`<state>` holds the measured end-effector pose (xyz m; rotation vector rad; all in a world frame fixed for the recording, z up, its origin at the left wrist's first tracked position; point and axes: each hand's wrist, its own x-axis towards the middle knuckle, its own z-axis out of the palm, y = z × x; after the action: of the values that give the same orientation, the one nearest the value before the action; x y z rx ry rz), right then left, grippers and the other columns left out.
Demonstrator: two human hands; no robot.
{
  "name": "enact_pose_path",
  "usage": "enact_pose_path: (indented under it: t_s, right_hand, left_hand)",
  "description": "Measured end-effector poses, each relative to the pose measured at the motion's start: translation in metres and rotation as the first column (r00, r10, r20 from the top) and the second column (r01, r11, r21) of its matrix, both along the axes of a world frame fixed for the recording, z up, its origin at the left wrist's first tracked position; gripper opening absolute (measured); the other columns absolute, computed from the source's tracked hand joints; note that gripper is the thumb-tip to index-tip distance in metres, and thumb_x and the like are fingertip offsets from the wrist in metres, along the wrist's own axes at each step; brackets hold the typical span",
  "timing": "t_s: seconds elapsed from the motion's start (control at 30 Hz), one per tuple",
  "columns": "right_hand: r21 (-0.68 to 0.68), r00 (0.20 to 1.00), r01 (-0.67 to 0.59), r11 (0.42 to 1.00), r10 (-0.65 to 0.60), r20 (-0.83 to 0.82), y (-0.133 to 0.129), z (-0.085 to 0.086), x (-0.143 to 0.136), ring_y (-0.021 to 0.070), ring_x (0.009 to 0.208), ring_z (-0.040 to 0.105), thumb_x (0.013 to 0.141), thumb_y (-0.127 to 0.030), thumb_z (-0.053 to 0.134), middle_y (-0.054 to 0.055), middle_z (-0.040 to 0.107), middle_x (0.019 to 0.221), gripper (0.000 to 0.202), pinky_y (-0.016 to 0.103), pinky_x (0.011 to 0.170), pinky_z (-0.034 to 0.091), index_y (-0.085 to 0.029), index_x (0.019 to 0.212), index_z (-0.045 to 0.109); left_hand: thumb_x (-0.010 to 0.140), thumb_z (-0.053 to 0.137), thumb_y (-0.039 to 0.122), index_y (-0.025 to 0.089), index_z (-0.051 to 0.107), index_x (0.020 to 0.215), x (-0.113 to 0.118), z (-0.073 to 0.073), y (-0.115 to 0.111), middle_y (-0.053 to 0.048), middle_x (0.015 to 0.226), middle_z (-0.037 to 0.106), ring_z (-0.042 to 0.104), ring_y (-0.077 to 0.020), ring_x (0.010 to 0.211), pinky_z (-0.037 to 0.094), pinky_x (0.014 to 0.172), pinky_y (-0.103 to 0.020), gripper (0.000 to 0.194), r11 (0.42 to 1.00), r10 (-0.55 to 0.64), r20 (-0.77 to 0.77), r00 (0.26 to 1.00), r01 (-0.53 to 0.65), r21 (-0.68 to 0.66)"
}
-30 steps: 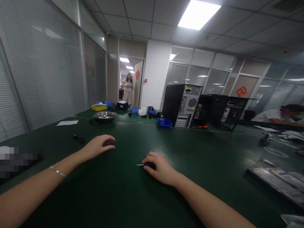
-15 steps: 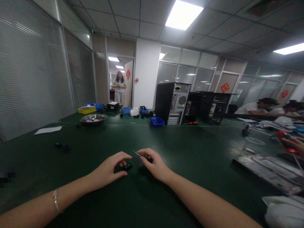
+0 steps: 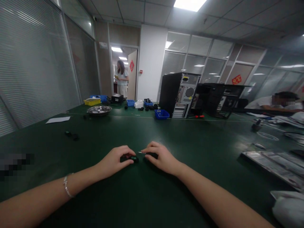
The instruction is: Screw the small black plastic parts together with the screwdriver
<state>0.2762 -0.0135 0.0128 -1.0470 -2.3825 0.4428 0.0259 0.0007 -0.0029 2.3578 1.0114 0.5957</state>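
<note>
The left hand point(image 3: 118, 161) is near the middle of the frame. Its thumb and fingers pinch a small black piece with a green patch point(image 3: 134, 158). The fingers hide some of the piece. The part that shows lies nearly flat, and its long side runs from left to right, dipping a little at the right end.

The right hand point(image 3: 164, 159) is just to the right of it. Its fingers are bent and they pinch a thin tool with a silver metal rod and a black handle point(image 3: 153, 155). The tool also lies nearly level. Its long line runs across the frame, its silver tip points left, a bit up, toward the left hand, and its handle end is on the right, inside the fingers. The tip is near the black piece, and a small gap shows between them.

Both hands are low over a big dark green desk point(image 3: 114, 196). Two small dark pieces point(image 3: 71, 136) lie at the left of the frame, close to each other. Above them are a flat white paper point(image 3: 58, 120) and a round shiny metal bowl point(image 3: 99, 111). A small blue plastic tray point(image 3: 161, 115) sits in front of a tall black and silver computer case point(image 3: 180, 95). At the right edge, a person point(image 3: 275, 102) in a white top leans low.
</note>
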Motion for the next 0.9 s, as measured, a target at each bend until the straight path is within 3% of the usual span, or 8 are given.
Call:
enact_pose_path:
  t_s: [0.27, 0.53, 0.9]
  right_hand:
    - [0.012, 0.999, 0.011, 1.000, -0.011, 0.048, -0.007, 0.007, 0.000, 0.0199, 0.097, 0.057, 0.087, -0.023, 0.061, 0.005, 0.063, 0.104, 0.025, 0.032, 0.086, 0.046, -0.025, 0.111, 0.067]
    - [-0.037, 0.994, -0.025, 0.999, 0.029, 0.101, -0.005, 0.000, 0.001, 0.0177, 0.091, 0.059, 0.087, -0.023, 0.061, 0.004, 0.060, 0.104, 0.025, 0.030, 0.084, 0.046, -0.025, 0.111, 0.068]
    - [0.050, 0.992, -0.019, 0.999, 0.013, 0.123, -0.007, -0.006, -0.004, 0.0173, 0.093, 0.057, 0.087, -0.023, 0.061, 0.003, 0.058, 0.107, 0.026, 0.028, 0.080, 0.047, -0.026, 0.111, 0.066]
  left_hand:
    - [0.085, 0.059, 0.027, 0.019, 0.059, 0.095, -0.001, 0.006, -0.006, -0.002, 0.096, 0.062, 0.057, -0.0176, 0.089, 0.046, 0.079, -0.028, 0.013, 0.999, -0.014, 0.038, 0.999, 0.013, 0.041]
    - [0.086, 0.059, 0.024, 0.017, 0.061, 0.093, -0.004, -0.003, 0.001, -0.002, 0.092, 0.060, 0.057, -0.0160, 0.084, 0.044, 0.076, -0.026, 0.010, 0.996, -0.049, 0.035, 0.998, 0.046, 0.076]
    - [0.086, 0.058, 0.024, 0.017, 0.061, 0.095, -0.004, 0.001, -0.002, -0.002, 0.094, 0.061, 0.057, -0.0161, 0.086, 0.045, 0.077, -0.026, 0.011, 0.998, -0.051, 0.054, 0.997, 0.049, 0.040]
